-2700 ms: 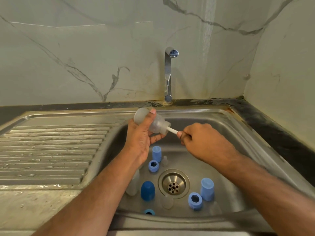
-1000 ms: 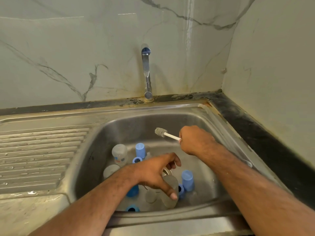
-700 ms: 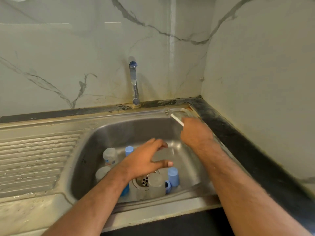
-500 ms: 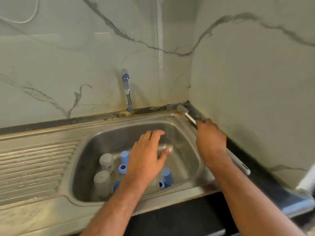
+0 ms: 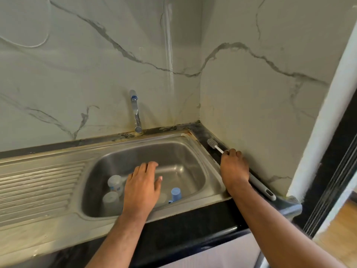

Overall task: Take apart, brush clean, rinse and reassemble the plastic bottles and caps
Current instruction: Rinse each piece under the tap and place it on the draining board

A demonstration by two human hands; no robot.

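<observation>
Steel sink (image 5: 209, 167) w/ bottles (image 5: 114, 183) & blue cap (image 5: 176, 194) in basin; brush (image 5: 212, 143) on black ledge (image 5: 202, 130).

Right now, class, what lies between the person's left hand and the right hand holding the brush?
In the head view, between the left hand and right hand with the brush lie only bare basin wall and the sink rim.
</observation>
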